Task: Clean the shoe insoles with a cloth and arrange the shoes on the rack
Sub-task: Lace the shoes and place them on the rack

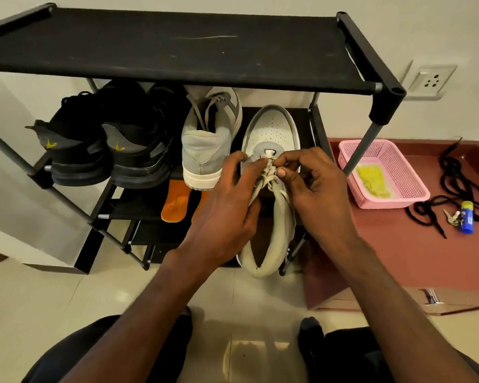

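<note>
A: What did we have in front of us, going left to right?

B: We faced a black shoe rack (177, 48). On its second shelf, at the left, sat a pair of black shoes (105, 139), heels toward us. Just beside them stood one grey shoe (209, 142), also heel out. Below it, on a lower shelf, an orange insole (174, 201) poked forward.

A: And our hands?

B: Both were on the white shoe (270, 189), which pointed toe-first into the rack at the right end of that shelf, its heel hanging out toward us. Our left hand (224, 214) curled around the shoe's left side, holding it steady. Our right hand (313, 183) pinched the laces (270, 172) near the tongue.

A: Farther right?

B: A pink basket (385, 172) lay on the red floor mat (393, 244), with the yellow cloth (372, 181) inside it. Beyond that were loose black laces (459, 194), keys (452, 217) and a small blue tube (466, 218).

A: How should we have handled this step?

B: In our judgement, keep the left hand bracing the shoe, loosen the laces evenly, and open the tongue wide so the insole lifts out without bending.
</note>
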